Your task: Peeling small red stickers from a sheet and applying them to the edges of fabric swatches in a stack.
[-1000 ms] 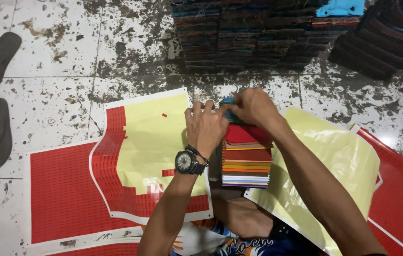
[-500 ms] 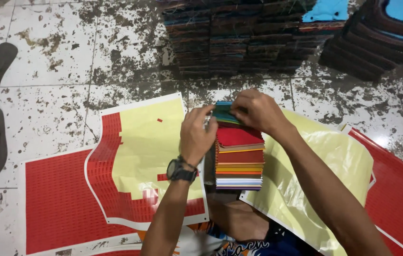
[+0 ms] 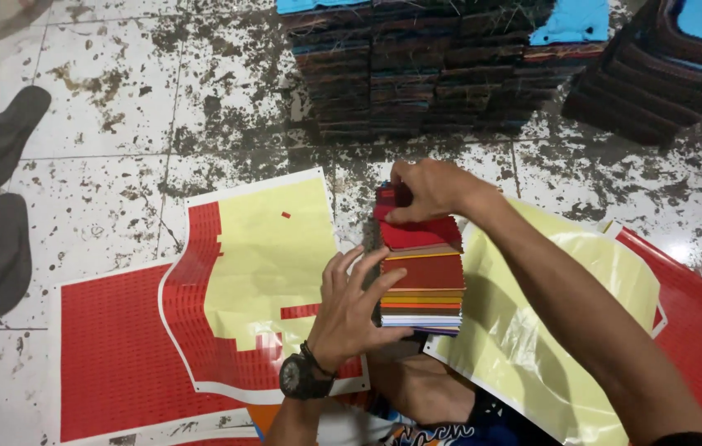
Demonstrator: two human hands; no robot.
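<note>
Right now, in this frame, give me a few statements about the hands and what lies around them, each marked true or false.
1. The right hand grips the top of the stack of coloured sheets. True.
2. The left hand lies flat on the floor, away from the stack. False: its fingers rest against the stack's side.
3. A wristwatch sits on the left wrist. True.
4. The pair of dark flip-flops lies at the right edge. False: it lies at the left edge.
5. The red and yellow sheet lies flat on the tiled floor. True.
</note>
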